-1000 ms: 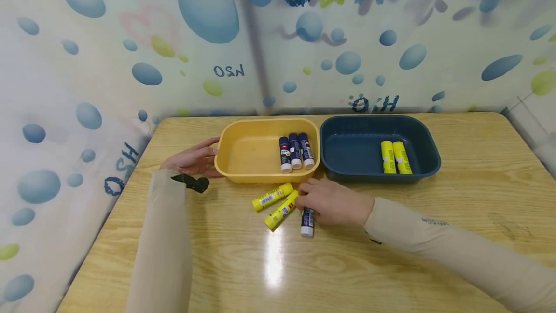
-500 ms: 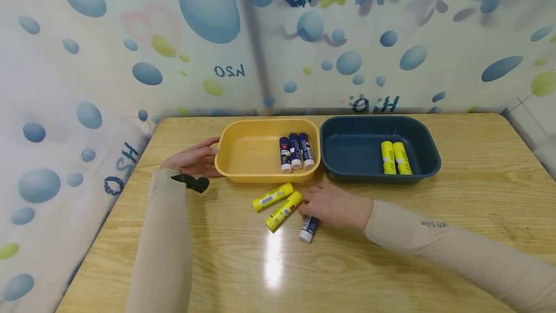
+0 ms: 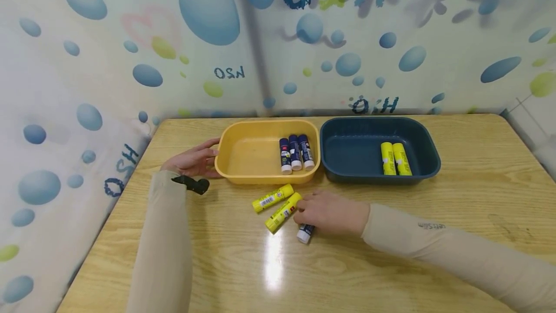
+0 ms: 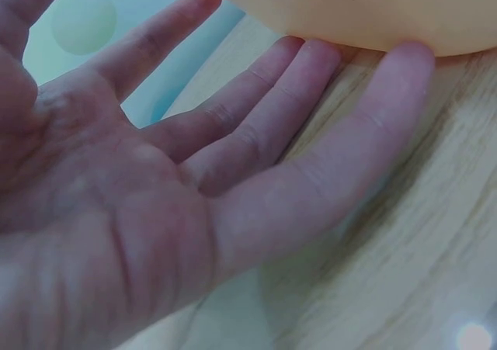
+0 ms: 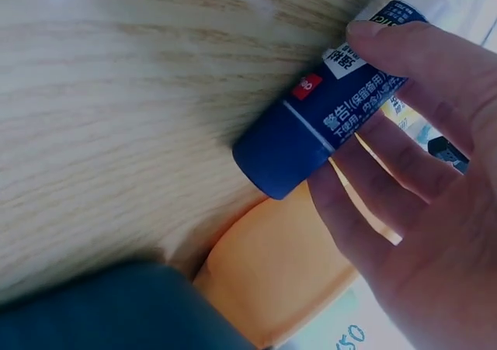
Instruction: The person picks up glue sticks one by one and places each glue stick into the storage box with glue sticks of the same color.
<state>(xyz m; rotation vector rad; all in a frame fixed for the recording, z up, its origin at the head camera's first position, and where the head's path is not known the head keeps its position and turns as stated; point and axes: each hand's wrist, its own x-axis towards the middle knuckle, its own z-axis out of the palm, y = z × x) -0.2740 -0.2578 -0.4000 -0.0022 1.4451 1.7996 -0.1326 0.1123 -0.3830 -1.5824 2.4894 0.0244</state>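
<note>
"What did the right hand (image 3: 332, 212) have?"

"A navy glue stick (image 5: 311, 105), pinched between thumb and fingers, near two loose yellow sticks (image 3: 282, 212) on the wood-grained table (image 3: 347, 274). I couldn't tell whether it touched the wood."

"Any writing?"

"White Chinese characters and a small red logo patch. The right sleeve (image 3: 417, 233) read 'Let's Slim'."

"And the left hand (image 3: 193, 159)?"

"It gripped nothing; its fingers were loosely extended, tips against the smooth, curved wall of the orange tray (image 3: 252, 156)."

"What lay inside?"

"Three navy sticks (image 3: 295, 152) with white ends. The dark blue tray (image 3: 352, 153) beside it held two yellow cylinders (image 3: 395, 159)."
</note>
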